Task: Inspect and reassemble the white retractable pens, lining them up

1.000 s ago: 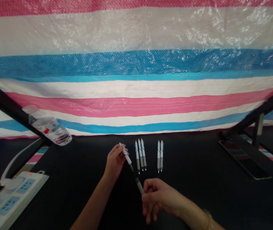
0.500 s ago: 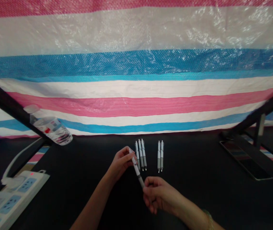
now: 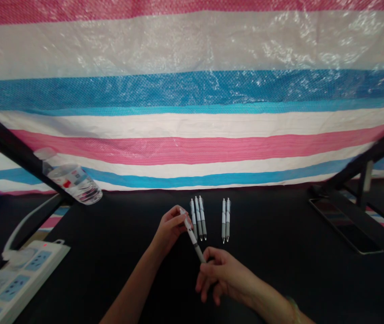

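Note:
A white pen with a grey grip [image 3: 192,236] slants between my two hands above the black table. My left hand [image 3: 171,226] pinches its upper, clip end between thumb and fingers. At the lower end, my right hand [image 3: 221,272] holds the grey tip part with thumb and forefinger, its other fingers loosely spread; the tip itself is hidden. Just beyond my left hand lie three similar pens [image 3: 199,218] side by side, the leftmost partly covered by the fingers. Two more pens [image 3: 225,220] rest parallel to the right of them.
A white power strip [image 3: 26,279] with a plugged-in cord sits at the left. Behind it a clear water bottle [image 3: 75,182] appears by a black frame bar [image 3: 13,150]. A phone [image 3: 345,225] lies at the right. Striped plastic sheeting [image 3: 192,150] hangs along the table's back edge.
My right hand's lower fingers have loosened and spread a little, and the hand has shifted very slightly. The pen stays between both hands; the lying pens have not moved.

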Demonstrator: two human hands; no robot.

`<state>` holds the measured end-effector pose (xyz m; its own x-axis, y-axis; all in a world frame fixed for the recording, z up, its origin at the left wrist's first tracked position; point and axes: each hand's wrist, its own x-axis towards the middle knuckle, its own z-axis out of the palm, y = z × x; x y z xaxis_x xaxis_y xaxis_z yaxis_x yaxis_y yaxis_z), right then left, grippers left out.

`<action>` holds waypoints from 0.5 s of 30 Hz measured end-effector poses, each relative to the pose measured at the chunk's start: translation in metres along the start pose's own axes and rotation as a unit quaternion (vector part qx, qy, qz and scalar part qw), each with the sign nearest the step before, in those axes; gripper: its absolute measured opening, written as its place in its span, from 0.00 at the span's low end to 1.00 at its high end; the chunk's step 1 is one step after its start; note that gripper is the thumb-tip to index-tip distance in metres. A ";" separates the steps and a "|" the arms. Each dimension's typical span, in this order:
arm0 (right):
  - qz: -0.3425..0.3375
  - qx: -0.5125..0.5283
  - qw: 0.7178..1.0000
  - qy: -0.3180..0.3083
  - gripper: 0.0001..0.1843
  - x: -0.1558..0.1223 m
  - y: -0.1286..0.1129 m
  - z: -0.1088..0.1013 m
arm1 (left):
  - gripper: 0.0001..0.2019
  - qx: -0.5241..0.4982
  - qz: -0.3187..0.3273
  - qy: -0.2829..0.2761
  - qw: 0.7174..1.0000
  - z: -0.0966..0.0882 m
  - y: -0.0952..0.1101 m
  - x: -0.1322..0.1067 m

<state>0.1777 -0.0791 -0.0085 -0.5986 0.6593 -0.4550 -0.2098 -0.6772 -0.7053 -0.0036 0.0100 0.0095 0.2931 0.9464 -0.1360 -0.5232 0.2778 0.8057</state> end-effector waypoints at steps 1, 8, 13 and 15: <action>0.001 -0.003 1.000 0.003 0.28 0.000 0.001 0.000 | 0.08 0.000 -0.002 -0.003 1.000 0.000 0.000 0.000; 0.005 0.017 1.000 -0.017 0.30 -0.001 -0.001 0.000 | 0.08 -0.005 -0.001 -0.009 1.000 -0.003 -0.002 0.001; 0.006 -0.004 1.000 0.005 0.30 -0.001 -0.002 0.002 | 0.09 -0.001 -0.008 0.002 1.000 0.000 -0.001 0.000; 0.004 -0.001 1.000 0.012 0.30 -0.001 -0.001 0.002 | 0.09 -0.001 -0.010 0.002 1.000 0.001 -0.001 0.000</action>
<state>0.1771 -0.0791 -0.0064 -0.5812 0.6620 -0.4732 -0.2032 -0.6811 -0.7034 -0.0026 0.0092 0.0097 0.3001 0.9412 -0.1553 -0.5195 0.2978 0.8009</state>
